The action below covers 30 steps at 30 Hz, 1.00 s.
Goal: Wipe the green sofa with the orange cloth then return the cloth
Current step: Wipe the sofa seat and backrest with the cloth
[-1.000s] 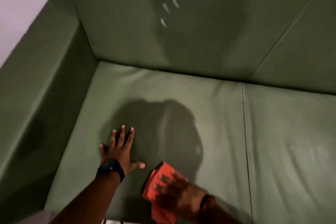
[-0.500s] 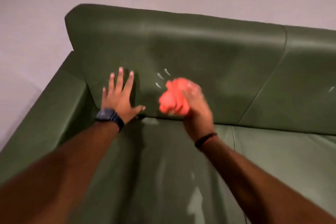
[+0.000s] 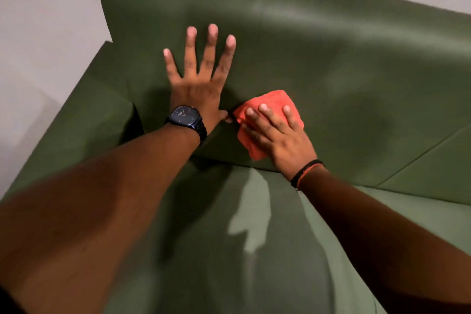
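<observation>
Reaching forward over the seat cushion (image 3: 254, 250), both bare forearms are extending toward the backrest (image 3: 318, 53) of the green sofa (image 3: 76, 140), the landmark for everything else. The right hand (image 3: 280, 135) is pressing the orange cloth (image 3: 267, 102) flat against the backrest low down, just above the seat crease, fingers lying over it rather than clenched, while the left hand (image 3: 198, 81), wearing a dark watch (image 3: 184, 116), is resting empty and splayed against the backrest just beside the cloth, its thumb nearly touching it. Since the cloth is only being pinned by a flat palm, it is likely to slip, bunch or drop onto the seat if pressure eases mid-stroke, and the braced hand is blocking the stretch of backrest beneath it from being wiped.
</observation>
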Each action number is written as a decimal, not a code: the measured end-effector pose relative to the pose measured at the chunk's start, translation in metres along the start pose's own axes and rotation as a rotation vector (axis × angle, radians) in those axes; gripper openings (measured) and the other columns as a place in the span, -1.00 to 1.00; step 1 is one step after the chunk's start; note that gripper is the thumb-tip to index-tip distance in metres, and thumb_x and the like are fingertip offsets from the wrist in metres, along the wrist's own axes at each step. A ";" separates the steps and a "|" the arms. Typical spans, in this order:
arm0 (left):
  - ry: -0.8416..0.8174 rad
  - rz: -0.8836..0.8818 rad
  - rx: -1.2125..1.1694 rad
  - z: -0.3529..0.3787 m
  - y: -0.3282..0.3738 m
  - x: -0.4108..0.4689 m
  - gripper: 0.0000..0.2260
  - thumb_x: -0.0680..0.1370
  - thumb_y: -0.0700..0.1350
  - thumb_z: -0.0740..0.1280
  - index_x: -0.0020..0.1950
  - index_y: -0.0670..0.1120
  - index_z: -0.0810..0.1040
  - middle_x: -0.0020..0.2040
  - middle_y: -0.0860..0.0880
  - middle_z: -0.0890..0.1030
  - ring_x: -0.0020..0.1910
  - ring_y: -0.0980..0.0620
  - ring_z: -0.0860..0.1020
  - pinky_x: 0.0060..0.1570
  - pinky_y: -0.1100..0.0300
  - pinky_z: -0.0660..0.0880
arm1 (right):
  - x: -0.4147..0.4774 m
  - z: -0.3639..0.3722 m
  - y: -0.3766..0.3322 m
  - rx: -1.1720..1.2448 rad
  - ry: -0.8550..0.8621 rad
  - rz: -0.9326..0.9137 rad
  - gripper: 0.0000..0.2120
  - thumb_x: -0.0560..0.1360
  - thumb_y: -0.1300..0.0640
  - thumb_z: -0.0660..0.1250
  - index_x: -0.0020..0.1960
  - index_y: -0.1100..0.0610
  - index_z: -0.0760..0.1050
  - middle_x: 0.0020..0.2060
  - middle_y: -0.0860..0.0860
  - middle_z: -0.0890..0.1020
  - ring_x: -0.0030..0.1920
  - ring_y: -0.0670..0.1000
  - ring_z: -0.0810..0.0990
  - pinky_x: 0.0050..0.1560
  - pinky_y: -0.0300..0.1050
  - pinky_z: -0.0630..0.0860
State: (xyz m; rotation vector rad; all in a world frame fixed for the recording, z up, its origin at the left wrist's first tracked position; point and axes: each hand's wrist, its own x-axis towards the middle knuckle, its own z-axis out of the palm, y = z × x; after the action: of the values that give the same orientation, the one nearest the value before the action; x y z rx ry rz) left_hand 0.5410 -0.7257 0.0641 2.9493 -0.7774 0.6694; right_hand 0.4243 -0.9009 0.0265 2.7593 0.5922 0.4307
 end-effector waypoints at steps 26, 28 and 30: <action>-0.059 -0.017 -0.035 -0.012 0.007 0.000 0.43 -0.12 0.17 0.62 0.51 0.01 -0.23 0.55 -0.16 0.01 0.47 -0.33 0.00 0.25 -0.47 0.02 | 0.018 -0.043 0.056 -0.140 -0.061 -0.389 -0.65 0.57 0.21 0.07 0.29 0.08 0.46 0.34 0.05 0.47 0.34 0.15 0.41 0.29 0.15 0.40; -0.062 -0.016 -0.037 -0.011 0.006 0.000 0.43 -0.12 0.16 0.62 0.52 0.02 -0.22 0.55 -0.16 0.01 0.47 -0.33 0.00 0.25 -0.47 0.01 | 0.019 -0.042 0.056 -0.141 -0.042 -0.333 -0.66 0.57 0.21 0.09 0.31 0.09 0.43 0.35 0.07 0.45 0.36 0.17 0.39 0.31 0.18 0.38; -0.066 -0.019 -0.047 -0.010 0.006 0.000 0.43 -0.13 0.16 0.62 0.52 0.02 -0.20 0.55 -0.15 0.01 0.47 -0.33 0.01 0.25 -0.47 0.01 | 0.015 -0.040 0.049 -0.118 -0.079 -0.327 -0.65 0.56 0.19 0.08 0.28 0.09 0.46 0.34 0.07 0.47 0.35 0.17 0.40 0.30 0.18 0.38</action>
State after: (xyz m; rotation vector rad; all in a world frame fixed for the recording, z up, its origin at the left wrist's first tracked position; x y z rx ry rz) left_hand 0.5340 -0.7298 0.0723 2.9454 -0.7579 0.5475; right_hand 0.4408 -0.9293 0.0825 2.4925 0.9448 0.2708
